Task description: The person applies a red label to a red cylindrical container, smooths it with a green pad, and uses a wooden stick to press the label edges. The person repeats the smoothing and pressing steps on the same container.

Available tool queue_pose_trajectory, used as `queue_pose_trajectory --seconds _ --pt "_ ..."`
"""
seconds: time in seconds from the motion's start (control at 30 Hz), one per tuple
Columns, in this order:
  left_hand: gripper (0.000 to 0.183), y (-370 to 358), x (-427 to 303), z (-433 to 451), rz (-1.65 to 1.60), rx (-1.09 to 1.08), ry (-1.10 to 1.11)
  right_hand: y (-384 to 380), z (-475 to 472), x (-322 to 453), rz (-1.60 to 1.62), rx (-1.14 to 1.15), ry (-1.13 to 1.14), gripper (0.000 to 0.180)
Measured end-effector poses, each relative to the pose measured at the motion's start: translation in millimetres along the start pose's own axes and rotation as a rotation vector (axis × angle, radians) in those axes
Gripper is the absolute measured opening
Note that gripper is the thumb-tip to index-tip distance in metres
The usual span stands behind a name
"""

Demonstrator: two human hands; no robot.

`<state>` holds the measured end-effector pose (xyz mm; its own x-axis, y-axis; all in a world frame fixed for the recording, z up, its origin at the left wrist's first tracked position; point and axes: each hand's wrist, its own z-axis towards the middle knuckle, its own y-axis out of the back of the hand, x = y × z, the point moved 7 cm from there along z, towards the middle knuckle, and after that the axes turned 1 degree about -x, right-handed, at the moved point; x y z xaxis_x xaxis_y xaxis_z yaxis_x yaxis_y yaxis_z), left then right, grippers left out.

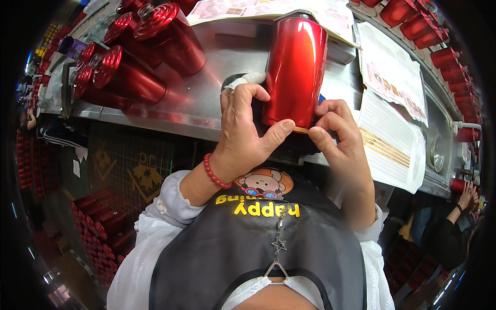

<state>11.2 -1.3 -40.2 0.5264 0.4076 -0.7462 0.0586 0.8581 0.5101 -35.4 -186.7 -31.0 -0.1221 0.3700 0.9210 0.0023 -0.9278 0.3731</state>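
Observation:
A glossy red metallic cylinder [296,69] lies before me with its near end at the bench's front edge. A narrow gold strip [300,130] runs across that near end. My left hand [242,124], with a red bead bracelet [211,174] at its wrist, holds the cylinder's left side, index finger curled near the wall. Its thumb presses at the strip's left part. At the strip's right end, my right hand [337,130] pinches it between thumb and fingers, close against the cylinder. A white cloth-wrapped roll [254,78] sits just left of the cylinder.
Several red lidded canisters [170,37] stand at left on the metal bench [186,114]. Ribbed white backing with gold strips [387,149] and printed sheets [391,73] lie right. More red cylinders [104,224] are stacked low left. Another person's hands [467,197] appear far right.

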Motion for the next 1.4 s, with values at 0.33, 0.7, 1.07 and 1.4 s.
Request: queue_pose_trajectory --seconds 0.33,0.7,1.07,1.4 --pt "0.052 0 10 -1 -0.194 -0.006 0.035 -3 4 -3 -0.076 -0.037 0.047 0.026" --pt "0.028 21 22 -26 -0.234 -0.211 -0.083 -5 5 -5 -0.08 -0.035 0.003 0.027" --pt "0.032 18 -14 -33 0.048 -0.073 -0.552 0 6 -10 -0.013 0.07 -0.051 0.025" --pt "0.031 0 -39 -8 0.226 0.146 -0.984 23 -3 -24 -0.088 0.152 0.02 0.026"
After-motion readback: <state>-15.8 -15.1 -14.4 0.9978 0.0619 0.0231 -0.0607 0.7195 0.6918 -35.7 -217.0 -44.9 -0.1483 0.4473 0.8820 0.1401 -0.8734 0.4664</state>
